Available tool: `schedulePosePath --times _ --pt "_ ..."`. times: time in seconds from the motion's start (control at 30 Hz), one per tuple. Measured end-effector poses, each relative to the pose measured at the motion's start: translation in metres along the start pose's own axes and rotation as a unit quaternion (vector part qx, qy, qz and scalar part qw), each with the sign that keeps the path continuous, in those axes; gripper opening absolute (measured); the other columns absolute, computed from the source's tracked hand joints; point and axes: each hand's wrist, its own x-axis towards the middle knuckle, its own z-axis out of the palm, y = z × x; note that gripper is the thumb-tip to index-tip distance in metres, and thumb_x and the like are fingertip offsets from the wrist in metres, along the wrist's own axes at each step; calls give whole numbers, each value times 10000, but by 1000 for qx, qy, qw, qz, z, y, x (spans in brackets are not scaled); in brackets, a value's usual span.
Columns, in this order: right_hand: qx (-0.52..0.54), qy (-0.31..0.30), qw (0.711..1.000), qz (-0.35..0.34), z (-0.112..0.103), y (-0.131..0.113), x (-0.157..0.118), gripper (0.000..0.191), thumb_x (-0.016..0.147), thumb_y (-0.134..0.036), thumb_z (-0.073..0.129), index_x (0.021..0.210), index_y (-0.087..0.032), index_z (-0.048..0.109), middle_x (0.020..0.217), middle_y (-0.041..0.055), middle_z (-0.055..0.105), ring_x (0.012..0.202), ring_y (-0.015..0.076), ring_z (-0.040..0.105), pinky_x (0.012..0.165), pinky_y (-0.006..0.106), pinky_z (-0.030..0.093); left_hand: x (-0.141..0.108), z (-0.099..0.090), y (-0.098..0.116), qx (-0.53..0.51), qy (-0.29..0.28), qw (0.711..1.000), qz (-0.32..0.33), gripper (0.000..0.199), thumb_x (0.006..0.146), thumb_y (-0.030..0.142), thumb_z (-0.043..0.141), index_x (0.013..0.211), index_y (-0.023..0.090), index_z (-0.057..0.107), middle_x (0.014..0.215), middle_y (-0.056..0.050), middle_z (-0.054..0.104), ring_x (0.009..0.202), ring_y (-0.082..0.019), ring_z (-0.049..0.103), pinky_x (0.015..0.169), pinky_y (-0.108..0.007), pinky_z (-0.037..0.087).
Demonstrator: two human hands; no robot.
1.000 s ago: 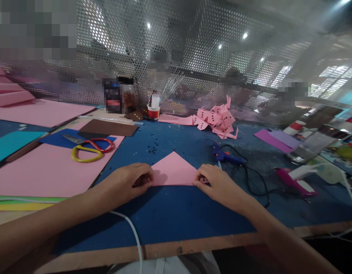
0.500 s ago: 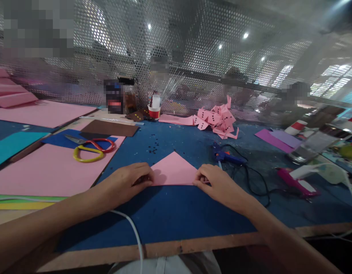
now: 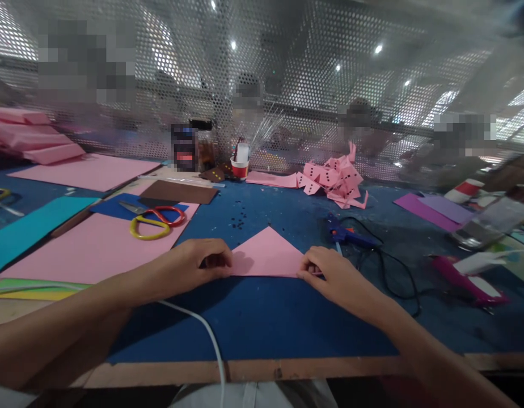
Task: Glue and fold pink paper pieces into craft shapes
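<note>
A pink sheet of paper (image 3: 268, 255) lies on the blue table in front of me, its visible part a triangle with the point facing away. At its left corner, my left hand (image 3: 206, 262) pinches the edge between thumb and curled fingers. My right hand (image 3: 319, 267) grips the right corner the same way, fingers closed. The straight edge of the paper runs between both hands, nearest to me. Small black bits (image 3: 239, 218) are scattered just beyond the paper. To the right of it rests a blue hot glue gun (image 3: 351, 233) with a black cord.
Scissors (image 3: 157, 221) with red and yellow handles lie on coloured sheets at left. Folded pink papers with black dots (image 3: 330, 177) are heaped by the perforated metal screen (image 3: 304, 85). A magenta tool (image 3: 468, 280) is at right. A white cable (image 3: 202, 323) crosses the table edge.
The whole view has shifted, so things appear farther right. Both hands stay at the corners of the pink paper, which looks the same.
</note>
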Motion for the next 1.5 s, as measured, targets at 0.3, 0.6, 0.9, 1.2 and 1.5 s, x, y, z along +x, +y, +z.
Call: schedulePosePath --times 0.3,0.6,0.9,1.2,1.5 --pt "7 -4 1000 9 3 3 0 75 966 -210 650 891 -214 639 900 6 651 848 188 588 757 320 392 -1 -10 -3 2 -46 998 -35 114 860 325 687 905 222 703 861 9 719 774 -160 641 702 -248 476" --pt "2 -8 1000 1 2 2 1 63 966 -213 659 907 -204 636 909 7 650 866 188 578 770 322 390 -1 -6 2 44 -37 997 -42 96 876 318 661 858 231 696 809 19 684 732 -156 614 665 -248 431" --pt "6 2 1000 -7 -1 1 1 62 953 -198 663 897 -200 635 897 5 646 850 175 573 759 305 379 17 22 33 62 10 998 31 73 927 282 628 904 232 676 871 15 659 776 -149 600 716 -256 417" --pt "-3 0 1000 -10 0 0 1 68 955 -197 655 888 -196 642 895 14 649 837 172 574 753 302 371 31 40 26 47 12 999 25 91 923 258 588 875 222 657 862 3 690 772 -164 608 702 -270 402" --pt "-8 0 1000 -19 1 6 0 64 968 -243 657 922 -198 647 910 8 649 842 169 571 771 303 374 29 37 36 24 9 1000 -10 211 936 369 543 835 217 647 827 -8 680 740 -176 604 661 -279 399"
